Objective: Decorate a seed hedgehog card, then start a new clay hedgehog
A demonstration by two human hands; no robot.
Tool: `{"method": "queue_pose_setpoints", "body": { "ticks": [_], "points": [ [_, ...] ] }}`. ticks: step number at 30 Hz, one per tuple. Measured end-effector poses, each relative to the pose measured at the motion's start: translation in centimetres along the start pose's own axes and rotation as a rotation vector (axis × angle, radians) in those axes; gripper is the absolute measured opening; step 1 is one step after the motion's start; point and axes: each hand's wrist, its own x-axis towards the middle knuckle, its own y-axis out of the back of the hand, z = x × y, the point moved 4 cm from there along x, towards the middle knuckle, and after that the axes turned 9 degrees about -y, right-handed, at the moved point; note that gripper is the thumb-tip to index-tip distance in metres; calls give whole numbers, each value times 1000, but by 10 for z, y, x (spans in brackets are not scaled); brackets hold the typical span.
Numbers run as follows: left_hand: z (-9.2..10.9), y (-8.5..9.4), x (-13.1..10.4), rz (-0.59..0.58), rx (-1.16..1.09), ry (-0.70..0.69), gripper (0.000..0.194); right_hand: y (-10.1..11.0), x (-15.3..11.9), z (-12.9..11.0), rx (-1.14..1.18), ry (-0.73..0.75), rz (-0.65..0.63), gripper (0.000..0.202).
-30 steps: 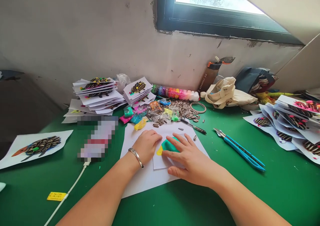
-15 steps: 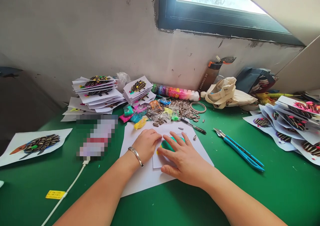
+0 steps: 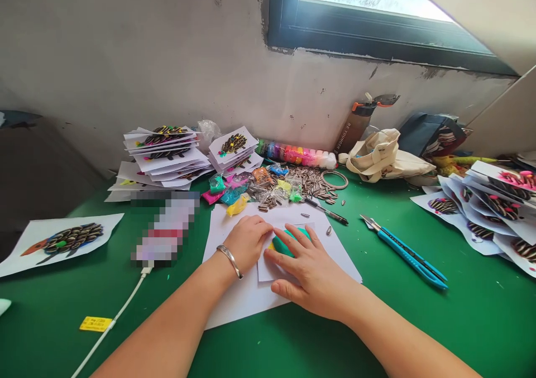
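Observation:
A flattened piece of green modelling clay [image 3: 285,245] lies on a small white card [image 3: 268,274], with a bit of yellow clay [image 3: 271,246] at its left edge. Over it my right hand [image 3: 307,263] is spread, fingers apart, fingertips resting on or just above the clay. My left hand [image 3: 245,241], a silver bangle on the wrist, bends its fingers together at the card's upper left. Whatever those fingertips pinch, if anything, is hidden. Beneath the card is a larger sheet of white paper [image 3: 234,305].
Beyond the paper lie bagged clay [image 3: 238,205], sunflower seeds [image 3: 312,182], a tape ring [image 3: 335,180] and a pen [image 3: 330,213]. A blue utility knife [image 3: 408,255] is at right. Stacked seed-picture cards [image 3: 167,163] stand at left, more cards [image 3: 481,205] at right. A white cable [image 3: 125,305] crosses the left.
The whole view has shifted slightly, so everything sits a little further right. Both hands keep almost the same pose over the card.

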Motion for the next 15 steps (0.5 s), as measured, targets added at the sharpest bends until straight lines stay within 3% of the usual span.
{"method": "queue_pose_setpoints", "body": {
  "ticks": [15],
  "points": [
    [-1, -1, 0, 2, -9, 3, 24, 5, 1, 5, 11, -37, 6, 52]
  ]
}}
